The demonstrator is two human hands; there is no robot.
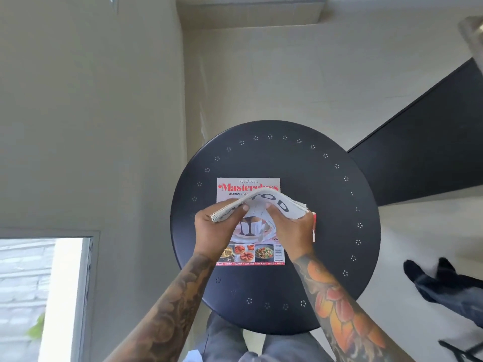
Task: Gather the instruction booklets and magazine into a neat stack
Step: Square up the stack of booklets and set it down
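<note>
The task looks mostly done: the magazine (249, 223) lies flat on the round table (326, 205), and the left hand (217, 231) and right hand (292, 231) both clamp the booklets (264, 203) (bent upward) just above it, not yet laid down.

A person's left hand (217, 226) and right hand (290, 231) grip a bowed bundle of white instruction booklets (264, 203) above a food magazine (251, 252) lying flat on a round black tabletop (326, 205), forearms tattooed.
</note>
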